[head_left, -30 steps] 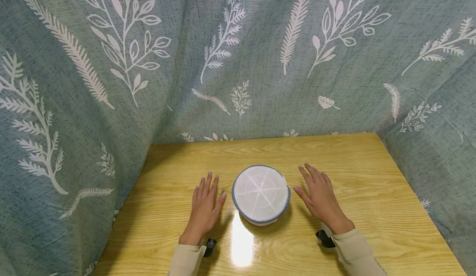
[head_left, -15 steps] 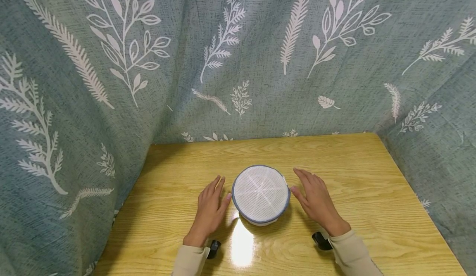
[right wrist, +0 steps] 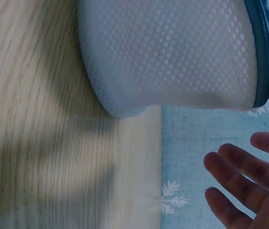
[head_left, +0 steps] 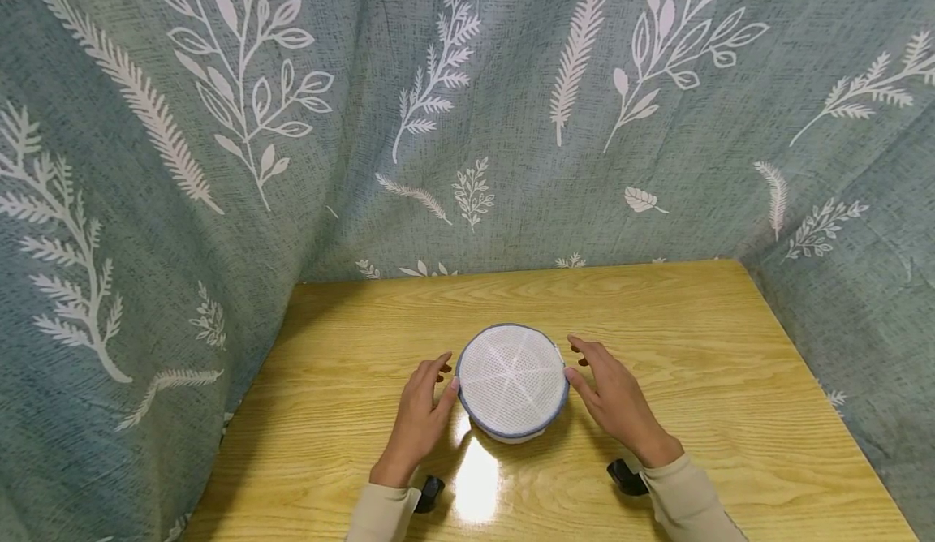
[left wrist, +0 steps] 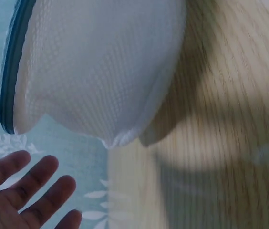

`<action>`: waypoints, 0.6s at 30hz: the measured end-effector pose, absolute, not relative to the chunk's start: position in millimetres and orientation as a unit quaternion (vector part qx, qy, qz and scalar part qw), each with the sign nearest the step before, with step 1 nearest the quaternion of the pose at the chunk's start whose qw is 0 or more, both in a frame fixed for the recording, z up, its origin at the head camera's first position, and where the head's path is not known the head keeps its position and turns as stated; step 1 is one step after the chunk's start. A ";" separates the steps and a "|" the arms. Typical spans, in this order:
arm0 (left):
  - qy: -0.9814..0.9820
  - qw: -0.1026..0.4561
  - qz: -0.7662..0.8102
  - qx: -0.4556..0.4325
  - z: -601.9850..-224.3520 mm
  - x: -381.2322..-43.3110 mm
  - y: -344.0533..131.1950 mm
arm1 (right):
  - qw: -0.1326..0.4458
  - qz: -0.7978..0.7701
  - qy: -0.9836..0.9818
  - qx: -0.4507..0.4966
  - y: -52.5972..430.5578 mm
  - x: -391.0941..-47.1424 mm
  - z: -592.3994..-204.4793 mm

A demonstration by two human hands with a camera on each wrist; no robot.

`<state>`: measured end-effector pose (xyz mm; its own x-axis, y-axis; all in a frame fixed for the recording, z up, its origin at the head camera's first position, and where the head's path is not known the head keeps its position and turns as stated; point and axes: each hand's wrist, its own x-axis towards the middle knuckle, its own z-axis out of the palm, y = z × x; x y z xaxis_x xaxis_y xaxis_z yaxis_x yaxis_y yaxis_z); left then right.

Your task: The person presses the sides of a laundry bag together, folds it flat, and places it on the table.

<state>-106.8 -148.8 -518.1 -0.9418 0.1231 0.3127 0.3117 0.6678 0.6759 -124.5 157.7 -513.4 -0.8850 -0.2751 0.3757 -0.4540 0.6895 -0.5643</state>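
A round white mesh laundry bag (head_left: 513, 380) with a blue zipped rim stands on the wooden table. Its mesh side (left wrist: 101, 62) fills much of the left wrist view, and the right wrist view shows the opposite mesh side (right wrist: 172, 52). My left hand (head_left: 420, 412) is at the bag's left, fingers spread and slightly bent, thumb tip by the rim. On the right, my right hand (head_left: 619, 400) mirrors it, its thumb close to the rim. Whether either thumb touches the rim is hard to tell. Neither hand grips anything.
The wooden table (head_left: 351, 315) extends around the bag on all sides. A blue-green curtain (head_left: 526, 201) with white leaf prints hangs behind it and along both sides. Black wrist cameras (head_left: 626, 477) sit under the sleeves.
Both hands have moved inward toward the bag from either side, and their fingers have bent more. The bag stays in place.
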 end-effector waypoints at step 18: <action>-0.857 0.092 -0.501 -0.085 -520.6 -105.0 -137.5 | 0.094 0.477 -0.857 0.168 142.9 -119.6 -513.8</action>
<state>-105.0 -137.5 -520.6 -0.9686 0.0532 0.2428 0.2377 0.4843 0.8420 -119.6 142.9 -513.8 -0.9255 -0.1990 0.3222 -0.3787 0.4874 -0.7868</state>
